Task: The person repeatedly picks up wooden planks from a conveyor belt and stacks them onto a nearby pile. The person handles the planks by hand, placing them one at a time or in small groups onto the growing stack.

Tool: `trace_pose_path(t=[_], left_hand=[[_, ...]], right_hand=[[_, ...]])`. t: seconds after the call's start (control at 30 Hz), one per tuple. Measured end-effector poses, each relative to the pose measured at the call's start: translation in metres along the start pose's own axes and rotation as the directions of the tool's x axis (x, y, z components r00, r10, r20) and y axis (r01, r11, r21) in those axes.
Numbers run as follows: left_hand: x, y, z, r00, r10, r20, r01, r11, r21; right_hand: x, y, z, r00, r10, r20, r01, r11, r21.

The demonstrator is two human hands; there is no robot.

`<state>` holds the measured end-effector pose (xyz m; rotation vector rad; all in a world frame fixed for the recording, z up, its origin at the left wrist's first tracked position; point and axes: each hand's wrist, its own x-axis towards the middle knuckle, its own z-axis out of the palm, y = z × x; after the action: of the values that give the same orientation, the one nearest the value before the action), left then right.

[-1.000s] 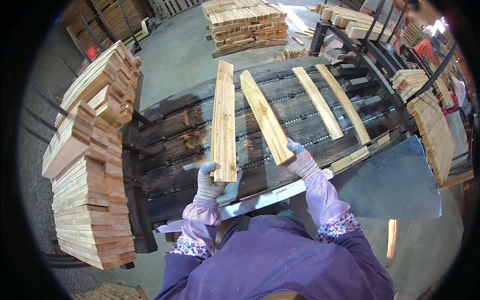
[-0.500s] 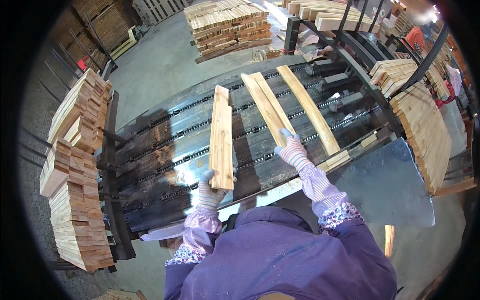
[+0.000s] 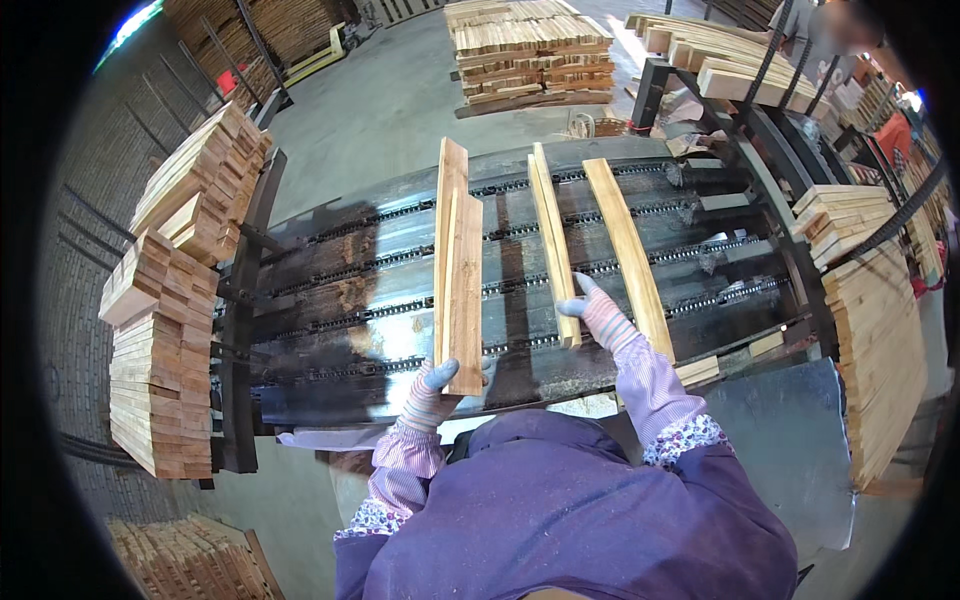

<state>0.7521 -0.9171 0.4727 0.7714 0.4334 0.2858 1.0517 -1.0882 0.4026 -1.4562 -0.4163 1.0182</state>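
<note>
My left hand (image 3: 432, 395), in a striped glove with grey-blue fingertips, is closed round the near end of a pair of wooden boards (image 3: 463, 290). One of these boards is turned partly on edge against the other. To the right, my right hand (image 3: 602, 312), gloved the same way, has its thumb over the near end of two narrow boards (image 3: 548, 235) lying together, seen nearly edge-on. Its index finger points forward beside them; the other fingers are partly hidden. Further right, a single slightly curved board (image 3: 630, 260) lies untouched across the dark chain conveyor (image 3: 400, 330).
Stacked wood blocks (image 3: 165, 390) fill a metal rack on the left. Beyond the conveyor stands a board pile (image 3: 530, 60). More boards (image 3: 875, 340) are stacked at right, near a metal sheet (image 3: 770, 440). A person in red (image 3: 893, 135) is at the far right.
The view has swung, shifting the background rightward. The boards under my right hand have turned from flat to nearly edge-on. The left-hand pair has tilted, showing more of its side board.
</note>
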Motion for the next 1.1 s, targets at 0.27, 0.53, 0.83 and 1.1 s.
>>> trace_pose_path(t=[0.27,0.53,0.83,1.1], left_hand=[[0.039,-0.014,0.024,0.987,0.051,-0.152,0.000,0.948,0.318],[0.038,-0.057,0.051,0.990,0.139,0.003,-0.098,0.678,0.728],[0.054,-0.057,0.008,0.946,0.285,-0.152,0.115,0.145,0.983],[0.066,-0.078,0.018,0.910,0.202,-0.361,0.386,-0.103,0.917]], right_hand=[[-0.026,0.014,0.017,0.999,-0.040,-0.005,0.040,0.985,0.170],[-0.049,-0.019,0.069,0.996,-0.091,-0.005,0.091,0.975,0.204],[-0.076,0.021,0.023,0.959,-0.106,-0.263,0.082,0.992,-0.100],[-0.098,0.005,0.062,0.913,0.073,-0.402,-0.409,0.158,-0.899]])
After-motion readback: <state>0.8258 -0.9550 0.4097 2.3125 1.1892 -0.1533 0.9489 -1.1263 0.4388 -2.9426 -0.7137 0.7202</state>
